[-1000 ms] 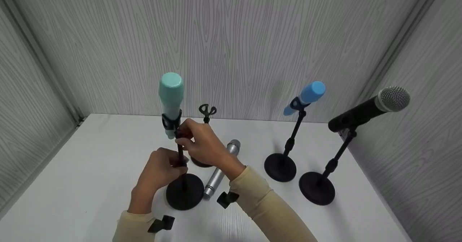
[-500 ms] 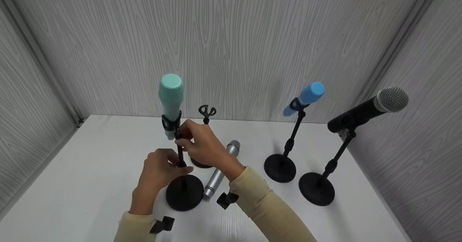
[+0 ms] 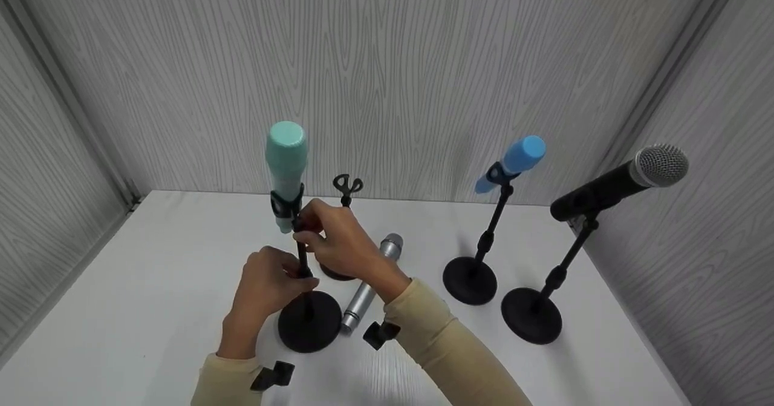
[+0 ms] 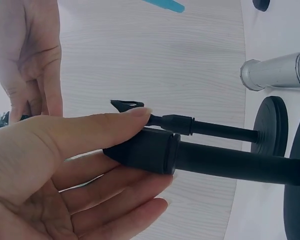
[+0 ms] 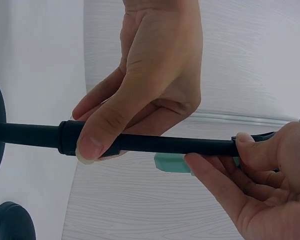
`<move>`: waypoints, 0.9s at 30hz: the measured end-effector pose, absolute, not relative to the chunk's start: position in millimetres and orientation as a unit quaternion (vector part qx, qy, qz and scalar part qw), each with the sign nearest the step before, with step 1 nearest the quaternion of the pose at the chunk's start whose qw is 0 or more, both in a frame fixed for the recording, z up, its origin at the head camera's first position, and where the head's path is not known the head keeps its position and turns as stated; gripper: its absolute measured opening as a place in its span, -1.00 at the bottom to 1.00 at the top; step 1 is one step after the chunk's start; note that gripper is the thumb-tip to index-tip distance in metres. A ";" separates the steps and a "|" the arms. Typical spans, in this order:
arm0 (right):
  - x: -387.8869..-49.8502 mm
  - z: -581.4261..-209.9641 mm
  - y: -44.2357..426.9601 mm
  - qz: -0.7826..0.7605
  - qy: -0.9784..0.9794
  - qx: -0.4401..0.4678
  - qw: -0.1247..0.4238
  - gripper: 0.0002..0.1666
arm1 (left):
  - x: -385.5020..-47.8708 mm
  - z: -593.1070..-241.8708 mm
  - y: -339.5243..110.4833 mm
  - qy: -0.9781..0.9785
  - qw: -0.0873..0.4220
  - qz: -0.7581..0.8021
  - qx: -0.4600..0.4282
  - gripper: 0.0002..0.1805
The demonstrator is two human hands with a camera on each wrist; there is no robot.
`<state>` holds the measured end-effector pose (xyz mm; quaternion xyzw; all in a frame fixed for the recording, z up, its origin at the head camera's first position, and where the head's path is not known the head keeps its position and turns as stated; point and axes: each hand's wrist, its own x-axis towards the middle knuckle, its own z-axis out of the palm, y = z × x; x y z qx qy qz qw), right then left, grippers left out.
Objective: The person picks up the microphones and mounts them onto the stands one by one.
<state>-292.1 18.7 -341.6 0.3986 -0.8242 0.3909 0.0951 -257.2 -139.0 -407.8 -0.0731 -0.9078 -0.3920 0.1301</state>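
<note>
A teal microphone sits upright in the clip of a black desk stand. Low on that stand's pole, my left hand holds the thick collar between thumb and fingers. Higher up, just under the clip, the thumb and fingers of my right hand pinch the thin upper tube. My right hand hides part of the clip joint in the head view. A silver microphone lies on the table just right of the stand's base, partly covered by my right wrist.
Behind my right hand stands another black stand with a bare clip. To the right, a blue microphone and a black microphone rest in their own stands. Grey wood-grain panels enclose the white table behind and at the sides.
My left thumb has shifted slightly on the collar. The right hand, the stand and the teal microphone stay essentially where they were.
</note>
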 end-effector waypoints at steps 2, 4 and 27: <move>-291.8 -341.3 18.6 0.389 -0.823 0.401 0.100 -0.83 | -257.0 -407.6 -138.2 -0.908 0.134 -0.390 -0.076 -0.89; -291.2 -341.0 18.7 0.387 -0.823 0.402 0.104 -0.83 | -256.8 -407.7 -137.1 -0.908 0.136 -0.388 -0.076 -0.87; -290.5 -343.1 19.3 0.400 -0.823 0.393 0.089 -0.82 | -258.4 -410.5 -143.5 -0.903 0.090 -0.409 -0.093 -0.91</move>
